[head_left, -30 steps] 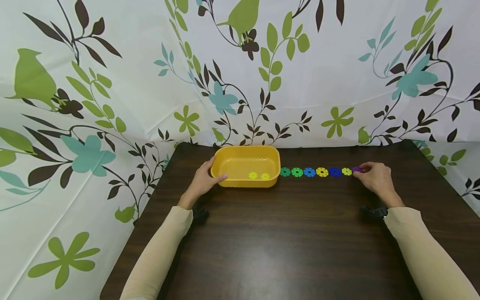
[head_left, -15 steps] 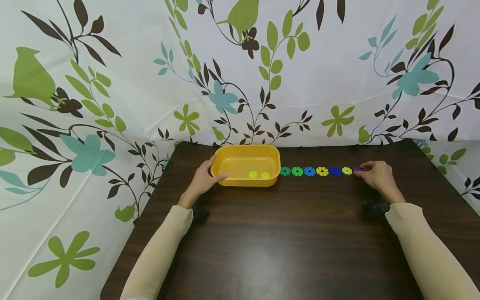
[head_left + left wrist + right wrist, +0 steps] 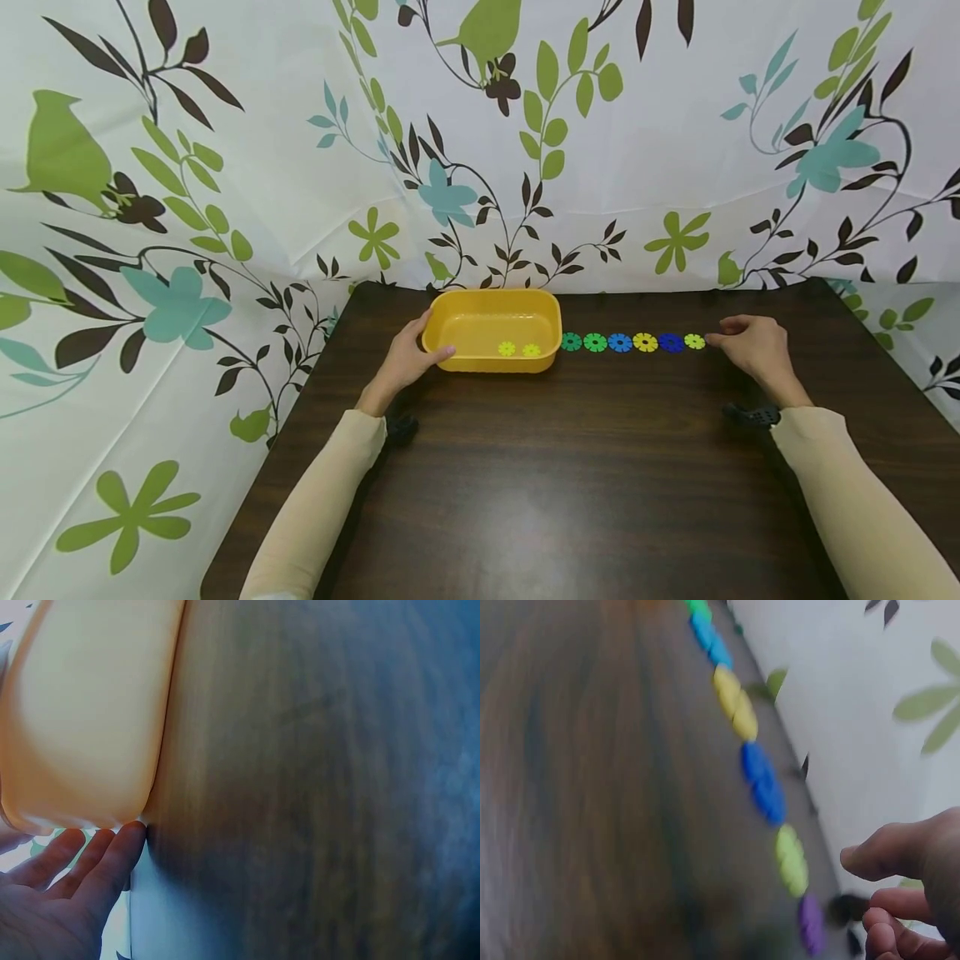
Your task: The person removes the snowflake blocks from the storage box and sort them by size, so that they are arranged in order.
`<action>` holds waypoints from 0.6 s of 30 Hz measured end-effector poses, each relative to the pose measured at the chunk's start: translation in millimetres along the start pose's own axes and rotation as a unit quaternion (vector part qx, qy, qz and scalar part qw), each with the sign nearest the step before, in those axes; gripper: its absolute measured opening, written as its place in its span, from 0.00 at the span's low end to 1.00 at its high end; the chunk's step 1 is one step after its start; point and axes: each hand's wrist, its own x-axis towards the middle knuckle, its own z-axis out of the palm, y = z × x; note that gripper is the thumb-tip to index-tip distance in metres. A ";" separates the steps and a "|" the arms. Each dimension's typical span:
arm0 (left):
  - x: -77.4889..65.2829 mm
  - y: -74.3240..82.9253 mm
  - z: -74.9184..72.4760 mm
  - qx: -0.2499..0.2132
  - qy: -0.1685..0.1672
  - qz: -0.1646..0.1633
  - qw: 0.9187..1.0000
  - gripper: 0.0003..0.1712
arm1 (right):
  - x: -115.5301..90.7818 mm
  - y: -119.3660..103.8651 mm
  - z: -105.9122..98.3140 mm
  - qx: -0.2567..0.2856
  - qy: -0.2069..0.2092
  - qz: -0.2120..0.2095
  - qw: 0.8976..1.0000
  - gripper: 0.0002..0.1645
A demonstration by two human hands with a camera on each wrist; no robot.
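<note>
A yellow plastic bin (image 3: 487, 365) stands at the back of the table with two lime flower-shaped discs (image 3: 519, 350) in it. My left hand (image 3: 405, 360) holds the bin's left end, thumb over the rim and fingertips against the outside wall. From its right side runs a row of flower-shaped discs: two green, a light blue (image 3: 620, 342), a yellow (image 3: 645, 342), a dark blue (image 3: 671, 342) and a lime one (image 3: 694, 342). A purple disc (image 3: 811, 924) ends the row, hidden in the head view. Beside it my right hand (image 3: 756, 350) has thumb and index finger apart, holding nothing.
The dark wooden table (image 3: 525, 483) meets a white leaf-and-bird patterned cloth (image 3: 285, 167) along its back and left edges. Black straps (image 3: 750, 417) with small devices sit at both wrists.
My right fingers have let go of the purple disc at the row's right end and lifted slightly off it. The left hand stays on the bin.
</note>
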 end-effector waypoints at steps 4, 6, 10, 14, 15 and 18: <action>0.5 -1.7 -1.5 0.000 0.002 -0.002 1.000 0.62 | -1.8 -25.5 1.2 0.007 0.024 -0.048 0.999 0.30; 0.3 -2.5 -2.2 -0.001 0.002 -0.003 1.000 0.62 | -2.8 -40.5 3.3 0.009 0.028 -0.069 0.997 0.29; -0.7 -3.4 -3.2 -0.001 0.002 -0.003 1.000 0.62 | -5.1 -72.7 10.2 0.012 0.016 -0.104 0.994 0.29; -0.5 -3.2 -2.2 0.001 0.001 0.003 1.000 0.61 | -7.7 -103.4 17.5 0.013 -0.011 -0.130 0.991 0.30; 0.1 -3.3 -1.7 0.001 0.001 0.005 1.000 0.61 | -8.4 -110.0 19.2 0.014 -0.019 -0.134 0.991 0.30; 1.1 -2.2 -0.5 -0.001 0.000 0.006 1.000 0.61 | -10.8 -128.6 24.7 0.025 -0.041 -0.152 0.987 0.29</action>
